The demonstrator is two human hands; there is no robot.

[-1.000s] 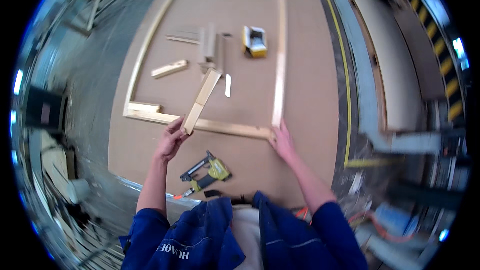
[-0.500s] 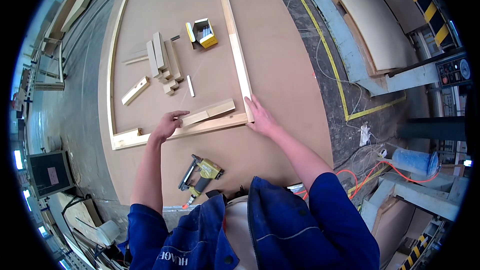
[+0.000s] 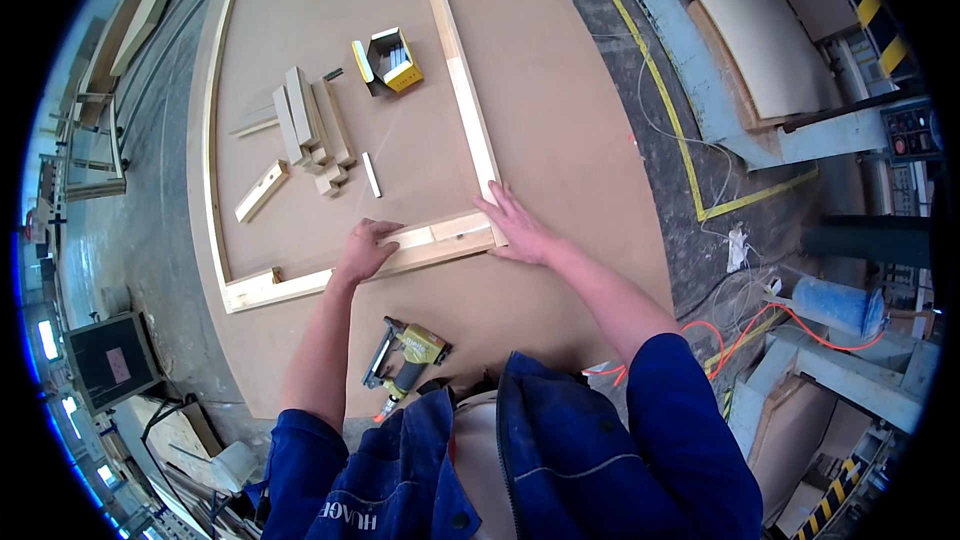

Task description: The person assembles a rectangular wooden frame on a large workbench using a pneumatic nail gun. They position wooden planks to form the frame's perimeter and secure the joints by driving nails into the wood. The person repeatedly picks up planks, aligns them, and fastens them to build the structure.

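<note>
A long wooden frame (image 3: pixel 463 90) lies flat on the brown board. At its near right corner my right hand (image 3: pixel 520 226) grips the joint, fingers on the side rail and thumb by the end of the near rail. A short wooden block (image 3: pixel 415 237) lies along the inner side of the near rail (image 3: pixel 310 285), its right end at the corner. My left hand (image 3: pixel 365 250) is closed on the block's left end, thumb over the rail. Between my forearms, a green and black nail gun (image 3: pixel 408 355) lies on the board. Another short block (image 3: pixel 262 278) sits in the near left corner.
Inside the frame lie a pile of wood blocks (image 3: pixel 310 120), a loose block (image 3: pixel 262 190), a thin pale strip (image 3: pixel 371 175) and an open yellow box (image 3: pixel 400 77) of staple strips. An orange hose (image 3: pixel 715 350) runs at right. Machinery stands beyond the yellow floor line.
The short block has swung from a slant to lie along the near rail. My left hand has moved right and closed on its end. My right hand stays at the corner.
</note>
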